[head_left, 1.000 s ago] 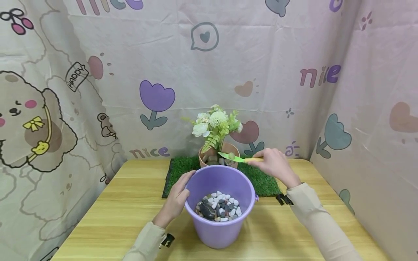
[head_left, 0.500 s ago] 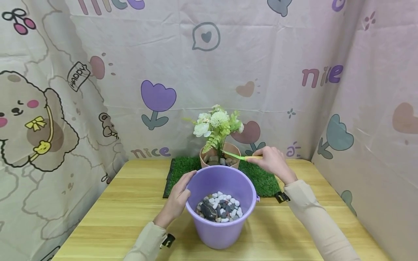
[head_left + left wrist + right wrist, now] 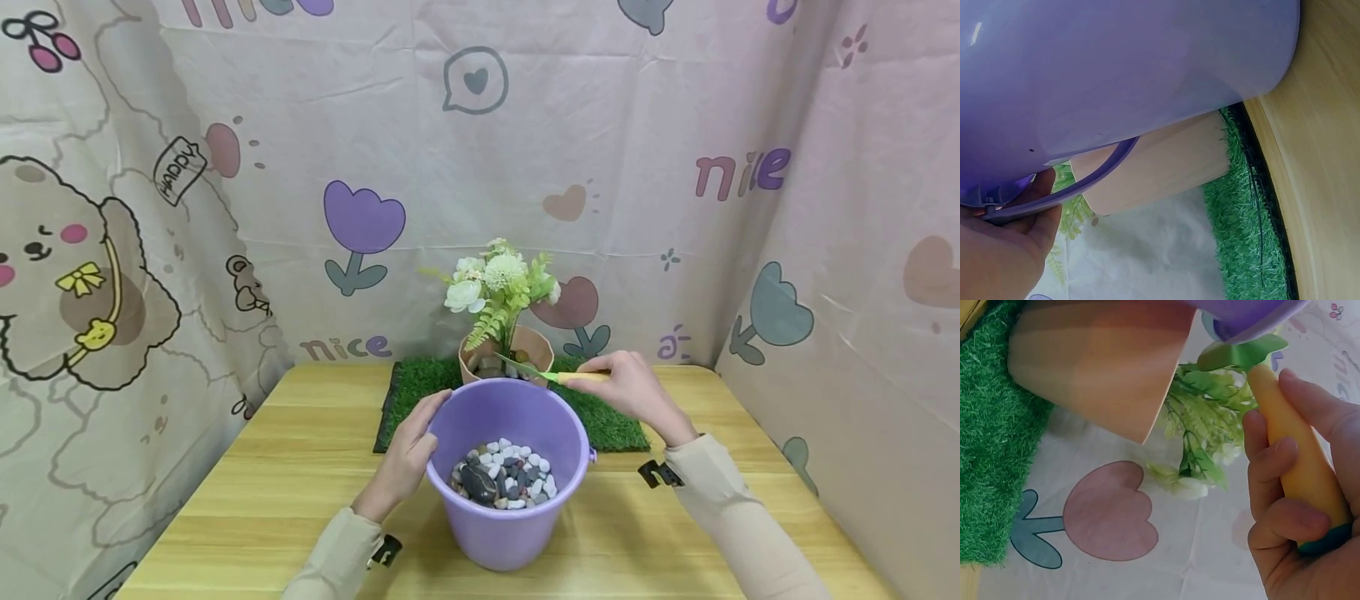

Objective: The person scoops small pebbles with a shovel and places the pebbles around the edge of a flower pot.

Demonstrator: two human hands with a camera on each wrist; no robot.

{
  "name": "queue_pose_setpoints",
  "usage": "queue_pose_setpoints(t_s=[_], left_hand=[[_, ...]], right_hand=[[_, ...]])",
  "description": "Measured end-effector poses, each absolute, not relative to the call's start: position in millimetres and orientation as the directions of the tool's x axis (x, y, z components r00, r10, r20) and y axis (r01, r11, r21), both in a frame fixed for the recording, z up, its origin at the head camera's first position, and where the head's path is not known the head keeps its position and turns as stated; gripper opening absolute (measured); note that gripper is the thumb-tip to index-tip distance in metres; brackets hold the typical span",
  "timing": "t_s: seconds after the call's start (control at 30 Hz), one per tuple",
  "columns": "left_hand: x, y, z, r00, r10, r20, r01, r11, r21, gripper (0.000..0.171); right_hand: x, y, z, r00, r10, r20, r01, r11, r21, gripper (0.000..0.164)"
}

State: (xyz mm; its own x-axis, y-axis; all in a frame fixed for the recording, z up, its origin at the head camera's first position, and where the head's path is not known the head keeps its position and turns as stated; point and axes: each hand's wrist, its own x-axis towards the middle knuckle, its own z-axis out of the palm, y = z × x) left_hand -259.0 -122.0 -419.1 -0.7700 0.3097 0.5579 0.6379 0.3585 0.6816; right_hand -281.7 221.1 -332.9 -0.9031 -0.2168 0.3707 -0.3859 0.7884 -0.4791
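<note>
A purple bucket (image 3: 504, 533) stands on the table with white, grey and dark pebbles (image 3: 517, 477) in it. My left hand (image 3: 408, 450) grips its left rim; the left wrist view shows the fingers by the bucket's handle (image 3: 1079, 187). In my right hand (image 3: 636, 390) is a small garden trowel (image 3: 1300, 450) with a yellow handle, the fingers wrapped around it. Its green blade (image 3: 534, 371) points left over the peach flowerpot (image 3: 542, 348), behind the bucket. No stone shows on the blade. White flowers (image 3: 501, 273) with green leaves stand in the pot among stones.
Beneath the pot lies a green artificial grass mat (image 3: 607, 417), its edges showing on both sides. The wooden table (image 3: 292, 467) carries everything. A printed cloth (image 3: 465, 167) hangs behind and along the sides.
A stone lay on the trowel blade a second ago. The blade then tipped and the stone left it over the pot. Now the right hand is slightly lower and farther right. The left hand stays put.
</note>
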Motion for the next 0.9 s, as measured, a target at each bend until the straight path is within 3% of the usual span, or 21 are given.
queue_pose_setpoints(t_s=[0.2, 0.33, 0.57, 0.77, 0.9], left_hand=[[-259, -121, -418, -0.768, 0.312, 0.560, 0.641, 0.356, 0.680, 0.067], [-259, -121, -418, -0.770, 0.309, 0.559, 0.638, 0.359, 0.681, 0.067], [-260, -121, -421, -0.773, 0.307, 0.555, 0.634, 0.363, 0.682, 0.067], [-259, -121, -420, -0.775, 0.306, 0.553, 0.632, 0.362, 0.685, 0.067], [-258, -121, -418, -0.779, 0.305, 0.548, 0.627, 0.360, 0.691, 0.067]], right_hand=[[-266, 224, -331, -0.911, -0.233, 0.341, -0.395, 0.735, -0.551, 0.032], [-259, 222, -326, -0.908, -0.286, 0.307, -0.415, 0.722, -0.554, 0.025], [-259, 211, -319, -0.811, -0.532, 0.244, -0.583, 0.701, -0.409, 0.014], [-257, 199, -309, -0.760, -0.630, 0.162, -0.646, 0.704, -0.295, 0.018], [-255, 189, -301, -0.718, -0.693, 0.066, -0.685, 0.687, -0.243, 0.011]])
